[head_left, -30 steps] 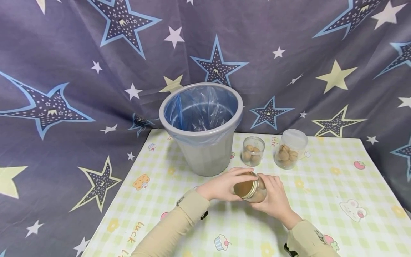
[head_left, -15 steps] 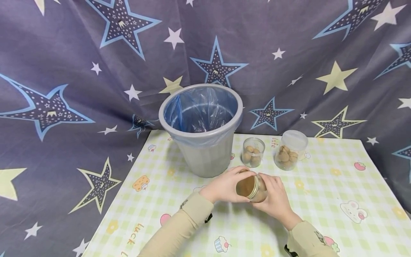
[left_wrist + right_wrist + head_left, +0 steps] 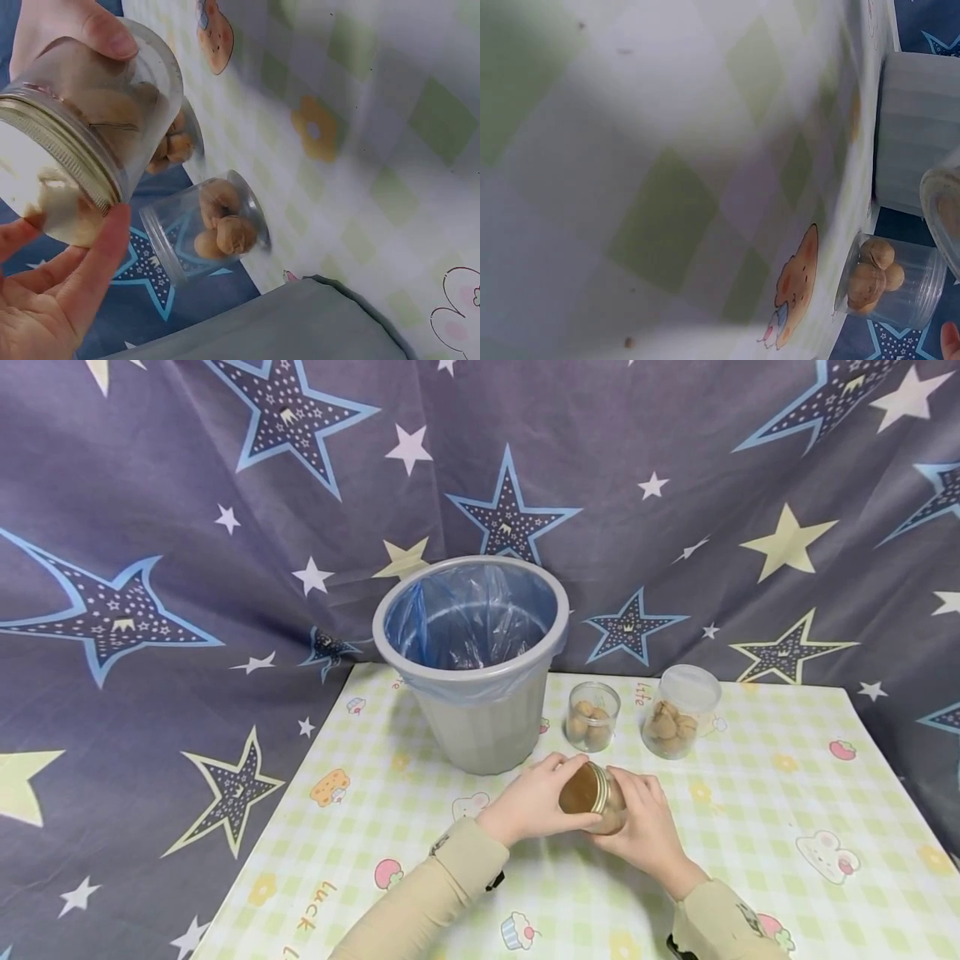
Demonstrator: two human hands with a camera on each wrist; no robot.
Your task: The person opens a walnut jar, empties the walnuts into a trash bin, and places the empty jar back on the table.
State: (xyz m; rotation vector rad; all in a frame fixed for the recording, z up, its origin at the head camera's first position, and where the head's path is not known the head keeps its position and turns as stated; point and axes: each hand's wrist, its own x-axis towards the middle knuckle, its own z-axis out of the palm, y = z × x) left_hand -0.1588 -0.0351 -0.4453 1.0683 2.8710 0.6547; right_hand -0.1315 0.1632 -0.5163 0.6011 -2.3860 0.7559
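Note:
Both hands are at a clear jar (image 3: 615, 810) with a gold-rimmed lid (image 3: 578, 793), held tilted above the table. My left hand (image 3: 531, 803) spans the lid, thumb and fingertips at its rim. From the other side my right hand (image 3: 647, 825) grips the jar's body. The left wrist view shows the left fingers (image 3: 97, 259) touching the lid's edge and brown shapes inside the jar. Only the jar's end (image 3: 946, 214) and a fingertip show in the right wrist view. Behind stand a small clear jar (image 3: 592, 720) and a taller one (image 3: 681, 710), both holding walnuts.
A grey bin (image 3: 480, 727) lined with a blue plastic bag stands at the back, left of the walnut jars. The table has a green checked cloth (image 3: 750, 810). A star-patterned curtain (image 3: 645, 527) hangs behind it.
My left hand has turned about the lid and shifted right, its thumb now lower along the rim. The jar has moved slightly right, while my right hand has kept its grip.

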